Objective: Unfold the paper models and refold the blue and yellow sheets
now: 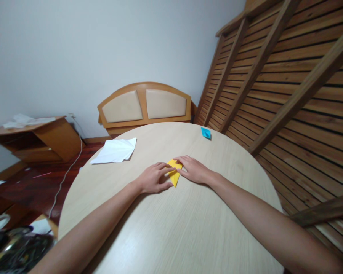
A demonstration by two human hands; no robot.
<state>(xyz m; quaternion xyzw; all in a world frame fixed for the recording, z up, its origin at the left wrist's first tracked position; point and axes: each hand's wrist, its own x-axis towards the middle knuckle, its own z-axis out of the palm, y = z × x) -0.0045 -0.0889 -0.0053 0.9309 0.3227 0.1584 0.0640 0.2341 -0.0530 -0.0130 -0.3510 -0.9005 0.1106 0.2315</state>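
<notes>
A folded piece of yellow paper (175,177) with a pointed near end lies on the round table (160,236), between my two hands. My left hand (155,177) holds it from the left, index finger stretched across its middle and thumb at the lower left edge. From the right, my right hand (193,168) grips its upper part, with fingertips over the far edge and thumb close to my left index fingertip. Part of the paper is hidden under the fingers. Farther back on the right sits a small folded blue paper (205,133).
A creased white sheet (114,150) lies at the table's left edge. Behind the table stands a wooden headboard (144,95) with cream panels. Slatted wood (274,83) leans along the right. A low cabinet (57,139) and a white cable (71,167) are on the left.
</notes>
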